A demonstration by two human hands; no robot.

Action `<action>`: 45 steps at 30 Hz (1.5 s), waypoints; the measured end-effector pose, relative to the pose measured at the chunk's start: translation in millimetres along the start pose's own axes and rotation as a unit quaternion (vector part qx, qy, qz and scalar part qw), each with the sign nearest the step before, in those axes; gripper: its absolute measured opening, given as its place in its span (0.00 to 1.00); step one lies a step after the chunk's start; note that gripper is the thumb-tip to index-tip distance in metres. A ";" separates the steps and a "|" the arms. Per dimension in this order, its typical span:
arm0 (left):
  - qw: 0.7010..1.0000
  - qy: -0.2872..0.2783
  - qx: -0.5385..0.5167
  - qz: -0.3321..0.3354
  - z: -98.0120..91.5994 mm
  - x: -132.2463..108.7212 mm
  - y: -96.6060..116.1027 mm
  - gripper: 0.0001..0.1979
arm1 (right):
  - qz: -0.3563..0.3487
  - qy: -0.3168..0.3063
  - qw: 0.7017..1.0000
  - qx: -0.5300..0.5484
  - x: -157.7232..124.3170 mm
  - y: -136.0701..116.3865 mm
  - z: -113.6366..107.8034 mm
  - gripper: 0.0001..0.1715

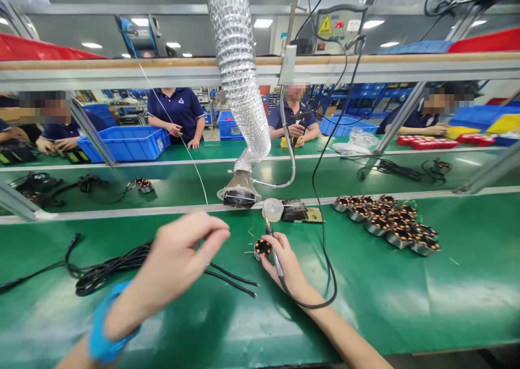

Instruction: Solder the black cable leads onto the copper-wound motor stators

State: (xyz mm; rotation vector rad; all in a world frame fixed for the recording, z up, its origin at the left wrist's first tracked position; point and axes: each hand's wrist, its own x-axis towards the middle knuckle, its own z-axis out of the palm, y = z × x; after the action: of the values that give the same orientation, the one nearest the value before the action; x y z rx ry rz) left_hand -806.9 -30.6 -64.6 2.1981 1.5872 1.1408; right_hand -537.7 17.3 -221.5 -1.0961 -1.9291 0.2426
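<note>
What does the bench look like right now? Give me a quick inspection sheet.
Surface: green mat, a few loose wire scraps.
Job's things: motor stator at the soldering iron tip.
Clutter: stator pile, iron stand.
Hands: right hand grips the iron; left hand pinches thin solder wire.
Cables: black cable bundle; iron cord.
Surroundings: fume duct, blue bin, co-workers opposite.

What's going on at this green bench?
A person sits at a green workbench. Their right hand holds a soldering iron like a pen, its tip close to a small motor stator on the mat. The left hand is raised, its fingers pinching a thin solder wire. More stators lie piled to the right, black cables to the left.
</note>
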 end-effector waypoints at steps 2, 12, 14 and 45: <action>0.994 -0.105 -0.008 -0.005 36.4 2.2 -16.0 0.13 | -0.015 -0.008 1.000 0.012 2.5 -1.9 4.9 0.27; 0.949 -0.187 -0.230 -0.102 147.3 3.7 -62.7 0.16 | -0.019 0.021 0.999 0.042 -2.1 2.1 17.5 0.25; 0.935 -0.206 -0.261 -0.124 148.0 9.4 -62.7 0.17 | -0.021 0.022 0.998 0.047 -1.9 3.4 18.0 0.25; 0.860 -0.175 -0.373 -0.301 148.1 13.4 -80.1 0.29 | -0.006 -0.002 0.995 0.100 2.2 13.6 22.5 0.19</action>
State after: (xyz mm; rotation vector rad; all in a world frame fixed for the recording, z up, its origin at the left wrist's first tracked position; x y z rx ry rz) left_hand -762.1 52.9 -204.5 1.1909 1.2275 0.8711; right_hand -547.4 32.4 -240.9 -0.9535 -1.8699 0.4223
